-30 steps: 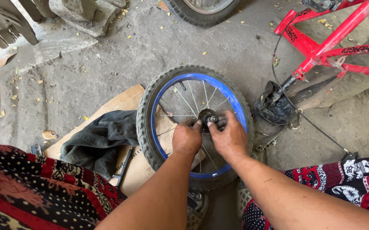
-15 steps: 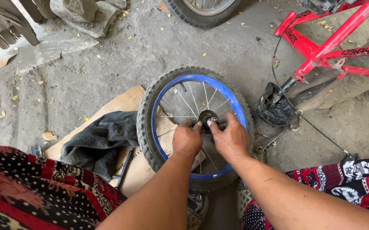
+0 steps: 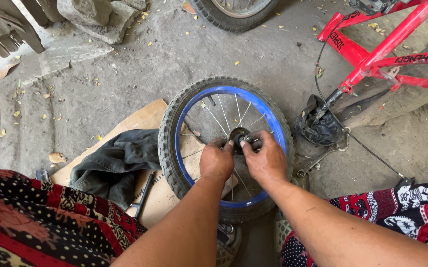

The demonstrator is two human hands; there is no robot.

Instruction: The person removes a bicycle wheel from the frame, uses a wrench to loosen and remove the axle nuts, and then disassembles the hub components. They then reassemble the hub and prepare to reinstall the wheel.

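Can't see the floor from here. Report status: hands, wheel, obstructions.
Left hand and right hand both pinching the hub. Blue-rimmed wheel flat on cardboard. Dark cloth beside it, clear of hands.

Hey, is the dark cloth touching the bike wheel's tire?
Touching. The head view shows the right edge of the dark cloth lying up against the tire of the wheel on the cardboard, with no gap visible between them.

Soft daylight, sharp focus, faint shadows

arms (image 3: 298, 222): bare, no sleeves
left leg (image 3: 41, 222): red-and-black dotted patterned cloth
right leg (image 3: 396, 207): red, black, white patterned cloth
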